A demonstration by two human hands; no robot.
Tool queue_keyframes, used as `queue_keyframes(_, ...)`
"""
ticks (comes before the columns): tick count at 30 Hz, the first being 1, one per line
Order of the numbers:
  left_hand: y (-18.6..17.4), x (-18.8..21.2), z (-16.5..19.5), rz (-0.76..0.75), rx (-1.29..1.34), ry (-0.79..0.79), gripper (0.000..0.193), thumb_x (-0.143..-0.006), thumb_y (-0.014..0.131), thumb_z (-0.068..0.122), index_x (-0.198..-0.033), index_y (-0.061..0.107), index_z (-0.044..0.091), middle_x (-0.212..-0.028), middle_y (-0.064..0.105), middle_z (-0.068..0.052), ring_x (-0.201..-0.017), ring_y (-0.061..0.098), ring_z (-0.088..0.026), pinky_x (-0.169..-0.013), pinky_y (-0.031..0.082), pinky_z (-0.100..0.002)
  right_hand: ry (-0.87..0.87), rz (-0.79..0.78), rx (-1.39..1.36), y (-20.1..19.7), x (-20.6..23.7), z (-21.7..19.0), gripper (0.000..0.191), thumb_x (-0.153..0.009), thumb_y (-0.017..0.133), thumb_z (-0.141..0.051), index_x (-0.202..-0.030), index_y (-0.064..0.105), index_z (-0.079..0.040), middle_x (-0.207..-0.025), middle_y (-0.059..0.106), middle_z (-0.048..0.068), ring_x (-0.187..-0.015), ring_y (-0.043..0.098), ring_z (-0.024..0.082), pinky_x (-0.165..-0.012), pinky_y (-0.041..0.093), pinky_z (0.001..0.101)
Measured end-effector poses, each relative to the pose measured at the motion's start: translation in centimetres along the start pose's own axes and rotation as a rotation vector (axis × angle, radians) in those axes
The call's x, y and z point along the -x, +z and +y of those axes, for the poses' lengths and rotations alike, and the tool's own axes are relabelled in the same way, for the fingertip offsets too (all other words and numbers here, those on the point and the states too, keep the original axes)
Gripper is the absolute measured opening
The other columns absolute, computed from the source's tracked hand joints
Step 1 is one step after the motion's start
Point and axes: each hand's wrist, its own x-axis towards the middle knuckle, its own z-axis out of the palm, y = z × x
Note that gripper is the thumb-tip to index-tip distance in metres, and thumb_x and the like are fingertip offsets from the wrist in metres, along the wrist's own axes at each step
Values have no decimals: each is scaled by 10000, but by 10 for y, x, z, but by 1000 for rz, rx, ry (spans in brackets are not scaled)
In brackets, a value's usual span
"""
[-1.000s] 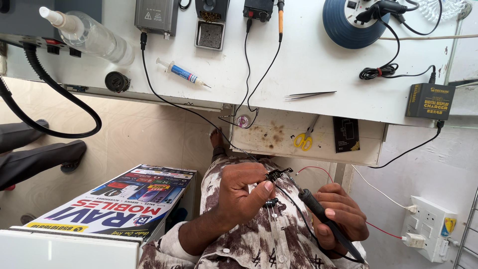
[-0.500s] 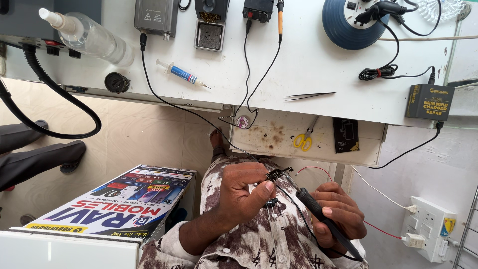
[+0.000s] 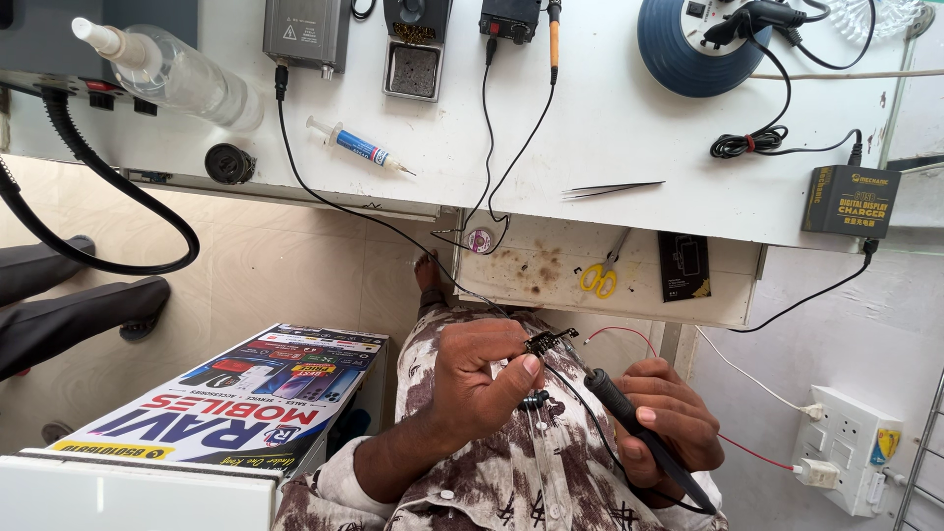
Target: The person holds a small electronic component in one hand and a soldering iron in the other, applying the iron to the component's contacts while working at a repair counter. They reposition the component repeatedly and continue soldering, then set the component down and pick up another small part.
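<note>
My left hand (image 3: pixel 482 379) pinches a small dark electronic part (image 3: pixel 547 340) with thin wires between thumb and fingers, over my lap. My right hand (image 3: pixel 669 418) grips the black handle of a soldering iron (image 3: pixel 629 413), its tip pointing up toward the small part. The iron's tip sits close beside the part; contact is too small to tell. Both hands rest over my patterned shirt, below the white workbench (image 3: pixel 610 138).
On the bench lie a syringe (image 3: pixel 359 146), tweezers (image 3: pixel 612 188), a clear spray bottle (image 3: pixel 167 69), a blue round socket reel (image 3: pixel 703 44) and a black charger box (image 3: pixel 851 200). Yellow scissors (image 3: pixel 600 277) sit in an open drawer. A printed carton (image 3: pixel 236 393) stands left, a wall socket (image 3: pixel 851 447) right.
</note>
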Motion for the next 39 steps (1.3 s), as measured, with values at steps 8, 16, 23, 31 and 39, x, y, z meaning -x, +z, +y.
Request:
queue_keyframes(8,-1,0,-1,4,-18,-2,280,-939,623,185,-704,688,45,-636,581,-41,-575,529,-114,-533,394,-305,17,-8,18,0,-1,0,319,-1053,609,-346,-1180,508,-72,-864,687,61,-738,755,241,-602,572,404)
queue_keyframes(16,-1,0,-3,6,-13,-10,280,-932,619,191,-702,689,48,-637,591,-40,-568,528,-113,-525,396,-306,0,1,34,1,1,3,324,-1056,606,-345,-1197,507,-69,-870,677,71,-737,755,242,-624,574,412)
queue_keyframes(23,-3,-1,-3,3,-20,-2,287,-941,622,200,-710,690,46,-641,585,-42,-579,527,-115,-536,395,-310,10,2,30,1,1,2,319,-1054,605,-342,-1196,511,-72,-869,682,65,-734,750,239,-599,571,402)
queue_keyframes(31,-3,-2,-3,4,-30,-8,283,-941,627,189,-706,694,44,-624,554,-38,-564,494,-118,-525,366,-314,-6,8,27,2,-1,5,318,-1050,604,-342,-1188,511,-71,-864,671,75,-726,753,246,-615,572,414)
queue_keyframes(39,-3,-4,-3,2,-15,-14,273,-936,630,181,-711,691,39,-633,562,-43,-577,505,-118,-532,379,-314,14,-7,22,2,-4,5,301,-1049,603,-323,-1187,511,-71,-838,684,67,-718,748,242,-588,559,400)
